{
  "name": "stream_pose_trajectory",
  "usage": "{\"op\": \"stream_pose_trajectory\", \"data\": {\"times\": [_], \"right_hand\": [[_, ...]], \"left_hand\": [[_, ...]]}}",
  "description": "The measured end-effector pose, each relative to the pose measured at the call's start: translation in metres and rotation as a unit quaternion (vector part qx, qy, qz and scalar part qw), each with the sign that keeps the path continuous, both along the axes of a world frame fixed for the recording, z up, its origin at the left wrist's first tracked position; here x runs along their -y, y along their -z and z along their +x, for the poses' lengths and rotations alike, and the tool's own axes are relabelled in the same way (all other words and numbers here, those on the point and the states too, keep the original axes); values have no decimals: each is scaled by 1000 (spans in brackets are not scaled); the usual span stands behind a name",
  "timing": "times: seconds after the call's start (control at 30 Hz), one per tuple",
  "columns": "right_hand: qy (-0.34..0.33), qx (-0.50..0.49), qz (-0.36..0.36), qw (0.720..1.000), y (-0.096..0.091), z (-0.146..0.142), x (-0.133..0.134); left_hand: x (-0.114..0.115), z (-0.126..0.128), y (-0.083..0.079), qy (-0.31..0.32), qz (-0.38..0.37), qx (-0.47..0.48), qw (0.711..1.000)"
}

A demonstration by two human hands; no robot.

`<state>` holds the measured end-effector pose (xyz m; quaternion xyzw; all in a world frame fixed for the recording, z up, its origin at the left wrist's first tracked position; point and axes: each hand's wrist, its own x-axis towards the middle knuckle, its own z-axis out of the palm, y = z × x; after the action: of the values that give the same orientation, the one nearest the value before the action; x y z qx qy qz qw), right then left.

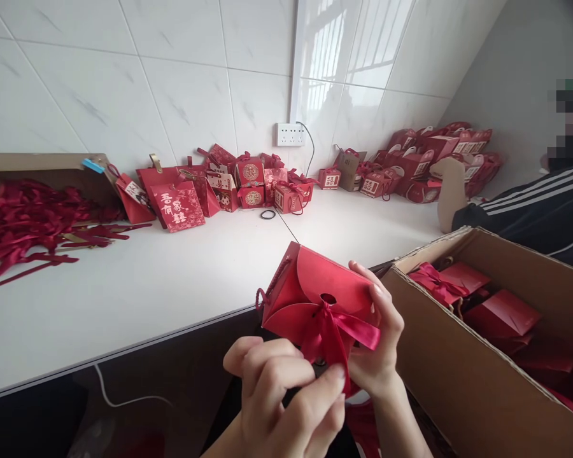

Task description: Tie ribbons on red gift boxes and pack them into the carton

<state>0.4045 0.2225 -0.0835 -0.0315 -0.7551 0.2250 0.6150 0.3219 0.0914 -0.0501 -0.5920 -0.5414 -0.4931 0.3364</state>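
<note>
A red paper gift box (334,270) with curved overlapping flaps is tilted in front of me, just off the table's front edge. My right hand (382,337) wraps round its right side, fingers over the far edge. A glossy red ribbon (327,331) comes out by a round hole in the flap, with one loop lying to the right. My left hand (291,394) is curled at the near side, its fingertips closed on the hanging ribbon end. A twisted red cord (262,298) sticks out at the box's left side.
An open cardboard carton (439,343) with red boxes stands at my right. Red ribbons (33,216) lie heaped at the left. Decorated boxes (251,181) line the wall, with a pile of boxes (410,168) at the back right. A co-worker's arm (451,191) reaches there.
</note>
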Motion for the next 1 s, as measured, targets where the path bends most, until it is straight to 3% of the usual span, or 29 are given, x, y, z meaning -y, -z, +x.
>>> {"op": "stream_pose_trajectory", "data": {"times": [0.3, 0.8, 0.9, 1.0], "right_hand": [[-11, 31, -12, 999, -9, 8, 5], [-7, 34, -14, 999, -7, 11, 6], [-14, 55, -22, 998, -4, 14, 4], [15, 85, -43, 995, -1, 22, 0]], "left_hand": [[0, 3, -6, 43, -11, 36, 998], [0, 3, -8, 49, -21, 31, 998], [-4, -11, -8, 44, -7, 77, 996], [-18, -44, -6, -39, -36, 214, 975]]}}
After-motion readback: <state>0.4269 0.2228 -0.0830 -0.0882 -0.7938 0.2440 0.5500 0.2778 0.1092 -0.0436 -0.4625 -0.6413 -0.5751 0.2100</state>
